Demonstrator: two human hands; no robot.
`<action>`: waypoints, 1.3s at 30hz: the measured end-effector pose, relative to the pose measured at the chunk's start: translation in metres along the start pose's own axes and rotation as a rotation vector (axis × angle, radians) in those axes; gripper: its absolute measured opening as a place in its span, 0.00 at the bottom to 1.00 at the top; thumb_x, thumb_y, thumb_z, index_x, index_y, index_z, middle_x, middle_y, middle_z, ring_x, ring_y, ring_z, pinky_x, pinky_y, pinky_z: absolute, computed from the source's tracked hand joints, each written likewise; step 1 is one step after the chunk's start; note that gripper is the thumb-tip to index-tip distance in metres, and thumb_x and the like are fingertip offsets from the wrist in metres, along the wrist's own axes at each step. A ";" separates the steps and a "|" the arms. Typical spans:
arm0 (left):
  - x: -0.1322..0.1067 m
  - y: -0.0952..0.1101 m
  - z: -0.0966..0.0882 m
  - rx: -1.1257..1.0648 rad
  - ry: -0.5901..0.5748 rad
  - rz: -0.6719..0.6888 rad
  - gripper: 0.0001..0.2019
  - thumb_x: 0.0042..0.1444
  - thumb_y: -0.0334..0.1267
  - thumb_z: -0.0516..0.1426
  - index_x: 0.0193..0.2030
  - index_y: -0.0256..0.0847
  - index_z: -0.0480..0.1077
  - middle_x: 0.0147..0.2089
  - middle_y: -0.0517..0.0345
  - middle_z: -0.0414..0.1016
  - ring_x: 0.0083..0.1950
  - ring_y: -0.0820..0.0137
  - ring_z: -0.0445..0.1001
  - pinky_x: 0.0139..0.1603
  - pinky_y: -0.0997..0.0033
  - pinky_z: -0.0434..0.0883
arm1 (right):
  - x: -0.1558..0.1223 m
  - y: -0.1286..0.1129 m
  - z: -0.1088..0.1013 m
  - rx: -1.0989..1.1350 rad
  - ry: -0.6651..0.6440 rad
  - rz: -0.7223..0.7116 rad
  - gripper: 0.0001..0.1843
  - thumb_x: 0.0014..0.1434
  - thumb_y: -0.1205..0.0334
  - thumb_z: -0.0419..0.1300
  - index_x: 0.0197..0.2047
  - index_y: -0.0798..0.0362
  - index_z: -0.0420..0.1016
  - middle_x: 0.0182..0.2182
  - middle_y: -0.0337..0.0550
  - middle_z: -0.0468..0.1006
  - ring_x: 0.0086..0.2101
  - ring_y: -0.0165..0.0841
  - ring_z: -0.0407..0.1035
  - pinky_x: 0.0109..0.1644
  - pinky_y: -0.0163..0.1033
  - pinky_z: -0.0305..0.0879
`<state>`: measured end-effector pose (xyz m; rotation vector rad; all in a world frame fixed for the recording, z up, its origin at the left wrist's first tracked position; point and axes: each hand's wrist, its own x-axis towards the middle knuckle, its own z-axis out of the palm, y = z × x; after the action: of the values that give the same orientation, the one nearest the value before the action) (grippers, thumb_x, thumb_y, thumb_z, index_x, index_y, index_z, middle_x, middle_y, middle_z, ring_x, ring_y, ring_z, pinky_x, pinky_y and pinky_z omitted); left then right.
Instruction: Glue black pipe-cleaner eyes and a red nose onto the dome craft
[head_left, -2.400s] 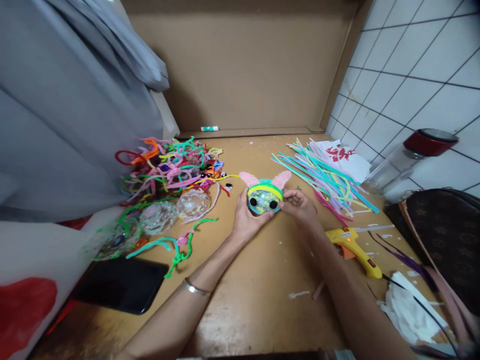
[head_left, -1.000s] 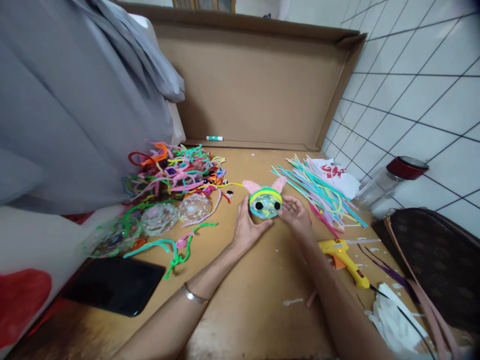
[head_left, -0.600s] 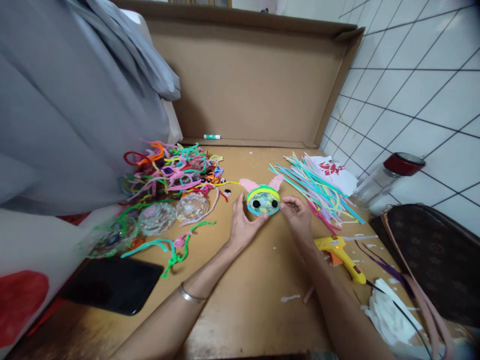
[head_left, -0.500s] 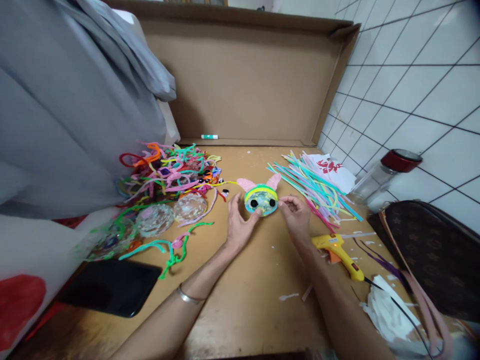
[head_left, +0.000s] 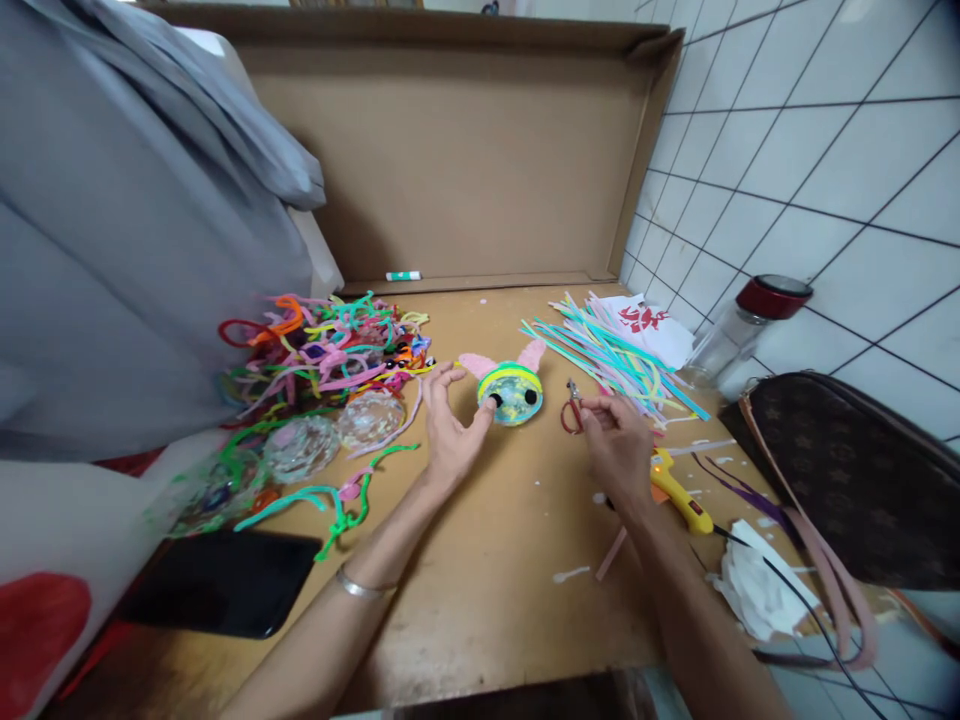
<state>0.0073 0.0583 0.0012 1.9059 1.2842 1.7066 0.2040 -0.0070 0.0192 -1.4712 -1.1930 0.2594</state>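
Observation:
A round animal-face craft (head_left: 510, 402) with pink ears, a yellow-green band and black eyes is on the table in the middle. My left hand (head_left: 454, 425) is at its left side, thumb and fingers spread apart. The thumb tip overlaps the left black eye, and my bent fingers are near the left ear. To the right, my right hand (head_left: 616, 445) is closed on a small pair of scissors (head_left: 572, 412) with red handles, blades pointing up and away. The scissors are apart from the craft.
Tangled pipe cleaners (head_left: 330, 345), clear discs (head_left: 373, 418) and a black phone (head_left: 225, 583) lie left. At right are straight pipe cleaners (head_left: 619, 350), a yellow glue gun (head_left: 686, 497) with a cord, crumpled tissue (head_left: 761, 580), a jar (head_left: 731, 335) and a brown bag (head_left: 847, 470).
My right hand has moved away from the craft's right side and now has scissors in it. My left hand has shifted left, its thumb moving from the craft's lower front to the left eye.

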 end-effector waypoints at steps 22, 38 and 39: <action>0.126 0.006 0.027 0.091 -1.099 -0.310 0.22 0.46 0.57 0.58 0.26 0.37 0.76 0.27 0.51 0.77 0.27 0.66 0.70 0.30 0.73 0.62 | -0.017 0.012 0.074 0.577 -0.307 0.544 0.32 0.31 0.59 0.68 0.44 0.52 0.70 0.43 0.47 0.77 0.42 0.39 0.71 0.44 0.42 0.69; 0.028 -0.003 0.019 -0.770 -0.830 -0.945 0.30 0.38 0.60 0.64 0.41 0.36 0.72 0.40 0.47 0.79 0.44 0.58 0.76 0.50 0.60 0.70 | -0.002 0.020 0.033 0.235 -0.426 0.339 0.39 0.37 0.63 0.63 0.57 0.55 0.70 0.28 0.36 0.71 0.29 0.30 0.63 0.35 0.36 0.63; 0.026 0.000 0.020 -0.791 -0.787 -0.974 0.30 0.38 0.58 0.65 0.41 0.36 0.72 0.39 0.47 0.79 0.45 0.58 0.76 0.51 0.60 0.70 | -0.002 0.017 0.033 0.228 -0.422 0.305 0.37 0.38 0.63 0.62 0.56 0.55 0.71 0.31 0.38 0.72 0.31 0.31 0.64 0.36 0.36 0.64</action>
<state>0.0229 0.0847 0.0128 0.9813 0.7791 0.6479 0.1878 0.0144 -0.0066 -1.4311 -1.2145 0.9212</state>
